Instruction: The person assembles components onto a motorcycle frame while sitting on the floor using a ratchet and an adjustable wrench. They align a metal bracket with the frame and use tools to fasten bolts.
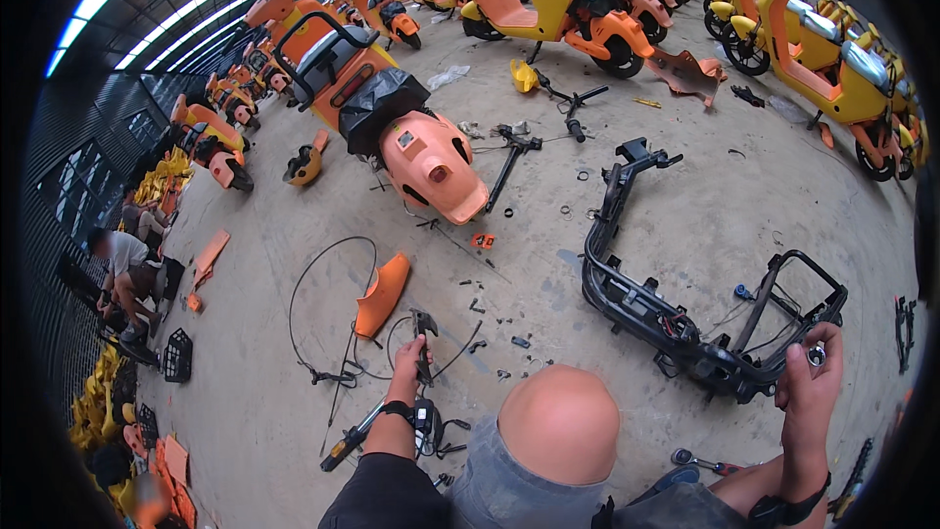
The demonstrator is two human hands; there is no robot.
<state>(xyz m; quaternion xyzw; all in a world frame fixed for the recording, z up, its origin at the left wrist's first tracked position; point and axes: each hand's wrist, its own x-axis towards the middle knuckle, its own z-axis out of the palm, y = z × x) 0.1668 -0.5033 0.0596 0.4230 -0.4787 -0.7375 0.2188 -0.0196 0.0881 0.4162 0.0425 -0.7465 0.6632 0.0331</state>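
A small silvery part (pixel 816 357) sits pinched in the right hand's (pixel 811 382) fingers, raised beside the stripped black scooter frame (pixel 685 318) lying on the floor. The left hand (pixel 409 360), fingers wrapped, steadies a black handlebar assembly (pixel 423 353) upright near an orange panel (pixel 382 294).

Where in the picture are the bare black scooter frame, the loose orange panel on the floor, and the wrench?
black scooter frame (pixel 627 299): head view, on its lower main beam.
orange panel (pixel 382 294): head view, middle of the curved shell.
wrench (pixel 700 461): head view, on its shaft.
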